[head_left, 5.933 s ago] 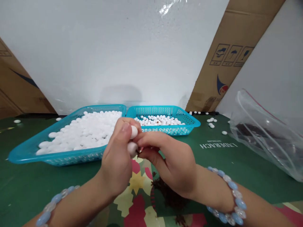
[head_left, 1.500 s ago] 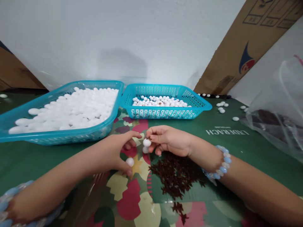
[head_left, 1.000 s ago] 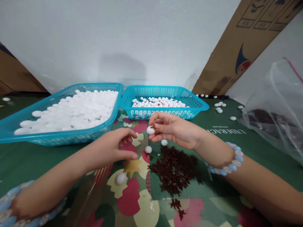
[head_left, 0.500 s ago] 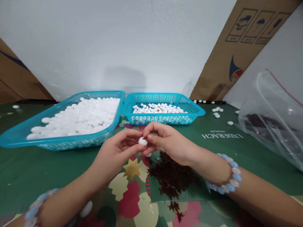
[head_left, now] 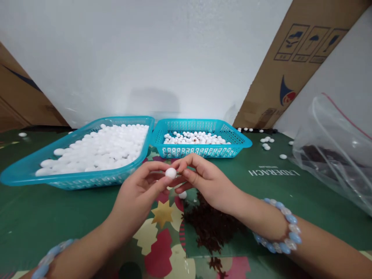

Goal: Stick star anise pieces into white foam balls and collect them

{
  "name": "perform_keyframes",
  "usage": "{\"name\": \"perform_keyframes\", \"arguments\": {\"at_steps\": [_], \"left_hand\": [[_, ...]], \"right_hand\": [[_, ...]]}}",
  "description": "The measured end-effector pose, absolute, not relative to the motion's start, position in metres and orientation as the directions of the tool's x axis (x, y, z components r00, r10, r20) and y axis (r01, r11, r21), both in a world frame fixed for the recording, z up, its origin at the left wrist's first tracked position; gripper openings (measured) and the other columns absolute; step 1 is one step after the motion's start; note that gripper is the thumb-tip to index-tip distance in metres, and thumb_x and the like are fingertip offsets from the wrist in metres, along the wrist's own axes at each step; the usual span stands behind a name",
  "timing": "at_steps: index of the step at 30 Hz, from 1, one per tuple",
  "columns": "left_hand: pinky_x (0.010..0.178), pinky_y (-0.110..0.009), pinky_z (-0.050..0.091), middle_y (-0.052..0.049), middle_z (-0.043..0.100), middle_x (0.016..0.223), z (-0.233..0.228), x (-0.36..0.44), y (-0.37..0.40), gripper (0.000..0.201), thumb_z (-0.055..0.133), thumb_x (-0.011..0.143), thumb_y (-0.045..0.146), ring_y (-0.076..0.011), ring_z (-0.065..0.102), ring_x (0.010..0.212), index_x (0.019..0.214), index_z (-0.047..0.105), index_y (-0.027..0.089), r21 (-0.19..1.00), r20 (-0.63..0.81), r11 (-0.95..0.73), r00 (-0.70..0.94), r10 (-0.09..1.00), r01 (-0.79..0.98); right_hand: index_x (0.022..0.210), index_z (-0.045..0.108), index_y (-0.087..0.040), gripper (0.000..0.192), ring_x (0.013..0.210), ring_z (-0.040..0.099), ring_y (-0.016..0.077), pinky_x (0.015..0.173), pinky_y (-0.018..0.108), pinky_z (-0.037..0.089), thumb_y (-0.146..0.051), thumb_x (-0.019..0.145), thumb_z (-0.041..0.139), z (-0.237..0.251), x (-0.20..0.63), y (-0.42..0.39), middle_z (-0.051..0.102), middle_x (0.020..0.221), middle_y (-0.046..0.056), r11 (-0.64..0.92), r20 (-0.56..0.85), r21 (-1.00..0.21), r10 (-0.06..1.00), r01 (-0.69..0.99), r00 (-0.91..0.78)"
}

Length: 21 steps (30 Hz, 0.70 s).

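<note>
Between the thumb and forefinger of my left hand (head_left: 135,193) is a small white ball (head_left: 171,173). My right hand (head_left: 210,186) is close beside it, thumb and fingers pinched together near the ball's right side; whatever they may hold is too small to make out. Beneath my right hand lies a pile of dark brown star-like pieces (head_left: 213,224), with a few loose ones (head_left: 215,264) nearer to me. Another white ball (head_left: 182,195) rests on the table just below my fingers.
A large blue basket (head_left: 95,183) full of white balls stands at the left. Next to it is a smaller blue perforated basket (head_left: 200,151) holding white balls, some with brown bits. At right are loose white balls (head_left: 266,146) and a clear bag (head_left: 334,131) with brown contents.
The white ball has shifted slightly left in my left fingers, and the dark bit seen on top of it no longer shows. My right fingers have drawn a little away from it.
</note>
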<state>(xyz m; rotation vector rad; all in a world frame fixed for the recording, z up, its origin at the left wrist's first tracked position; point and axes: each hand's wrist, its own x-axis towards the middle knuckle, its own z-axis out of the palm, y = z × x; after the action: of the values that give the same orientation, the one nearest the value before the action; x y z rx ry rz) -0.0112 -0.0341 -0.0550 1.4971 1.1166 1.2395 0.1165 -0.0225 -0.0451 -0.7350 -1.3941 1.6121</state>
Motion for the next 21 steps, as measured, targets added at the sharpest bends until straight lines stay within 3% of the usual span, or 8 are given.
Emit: {"name": "perform_keyframes", "arguments": {"at_steps": [7, 13, 21], "left_hand": [[0.038, -0.012, 0.043, 0.006, 0.054, 0.061, -0.0590, -0.0123, -0.0345, 0.009, 0.050, 0.061, 0.022, -0.0063, 0.052, 0.048, 0.069, 0.052, 0.026, 0.907, 0.363, -0.373, 0.087, 0.928, 0.194], [0.039, -0.009, 0.043, 0.007, 0.054, 0.062, -0.0570, -0.0112, -0.0375, 0.017, 0.048, 0.061, 0.016, -0.0043, 0.053, 0.051, 0.070, 0.051, 0.030, 0.797, 0.525, -0.536, 0.122, 0.843, 0.279], [0.043, -0.007, 0.044, 0.007, 0.052, 0.065, -0.0557, -0.0116, -0.0390, 0.018, 0.046, 0.063, 0.015, -0.0025, 0.052, 0.053, 0.072, 0.051, 0.030, 0.751, 0.577, -0.586, 0.130, 0.806, 0.303]], "right_hand": [[0.061, 0.036, -0.016, 0.015, 0.048, 0.046, 0.0010, 0.048, 0.015, 0.042, -0.006, 0.071, 0.035, -0.0447, 0.1160, -0.0258, 0.044, 0.064, -0.004, 0.067, 0.144, -0.982, 0.868, -0.176, -0.476], [0.064, 0.036, -0.016, 0.010, 0.056, 0.047, 0.0033, 0.055, 0.019, 0.044, -0.010, 0.071, 0.034, -0.0482, 0.1194, -0.0292, 0.044, 0.073, -0.001, 0.220, 0.279, -0.959, 0.832, -0.178, -0.479], [0.067, 0.034, -0.018, 0.008, 0.064, 0.045, 0.0075, 0.056, 0.023, 0.042, -0.011, 0.071, 0.032, -0.0490, 0.1211, -0.0311, 0.044, 0.076, 0.002, 0.459, 0.448, -0.884, 0.773, -0.093, -0.449]]}}
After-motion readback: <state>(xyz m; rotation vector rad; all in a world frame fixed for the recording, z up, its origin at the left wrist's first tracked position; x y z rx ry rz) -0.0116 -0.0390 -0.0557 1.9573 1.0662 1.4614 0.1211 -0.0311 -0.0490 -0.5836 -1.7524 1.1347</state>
